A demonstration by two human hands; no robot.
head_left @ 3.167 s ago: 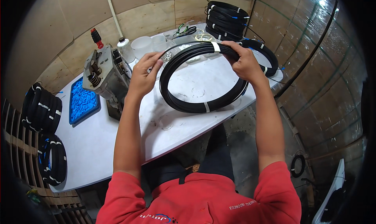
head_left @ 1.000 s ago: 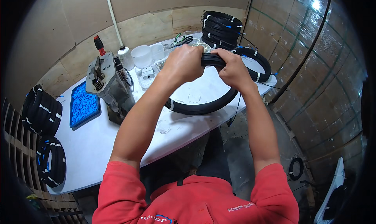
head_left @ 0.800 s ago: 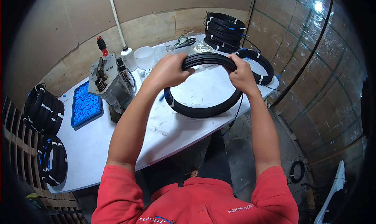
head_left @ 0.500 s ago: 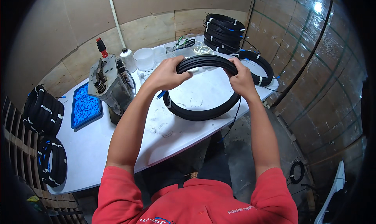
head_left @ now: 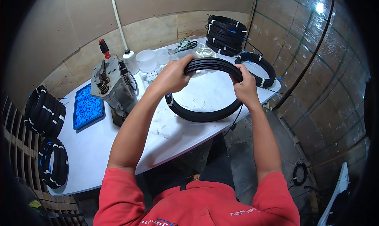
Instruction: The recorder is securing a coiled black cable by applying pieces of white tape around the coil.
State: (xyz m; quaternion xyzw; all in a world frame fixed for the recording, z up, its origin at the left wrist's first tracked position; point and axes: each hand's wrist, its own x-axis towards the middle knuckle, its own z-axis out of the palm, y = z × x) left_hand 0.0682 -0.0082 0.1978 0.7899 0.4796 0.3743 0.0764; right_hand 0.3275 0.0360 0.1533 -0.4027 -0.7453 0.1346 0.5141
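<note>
Here, near the centre of the frame, a tilted coil of black cable (head_left: 213, 64) is held between two bare hands over the white table (head_left: 98, 155). The left hand (head_left: 175, 76) is closed around the coil's upper left, the fingers wrapped over the bundle and their tips mostly hidden. The right hand (head_left: 246, 88) grips the upper right, its fingers likewise curled snugly on the cable. A white tape band (head_left: 170, 101) crosses the coil's lower left; whether its lower arc touches the tabletop is hard to tell. Below the right hand, a thin cable tail (head_left: 237, 119) hangs past the table edge.

Left of centre stands a grey metal bench press (head_left: 114, 84), beside a dark blue tray (head_left: 90, 126) of small bright blue pieces (head_left: 87, 103). Beyond the left hand are a black-capped white bottle (head_left: 130, 62) and a translucent round tub (head_left: 146, 60). A stack of black cable coils (head_left: 226, 35) occupies the upper right of the table, and more taped coils (head_left: 45, 111) sit at the far left.
</note>
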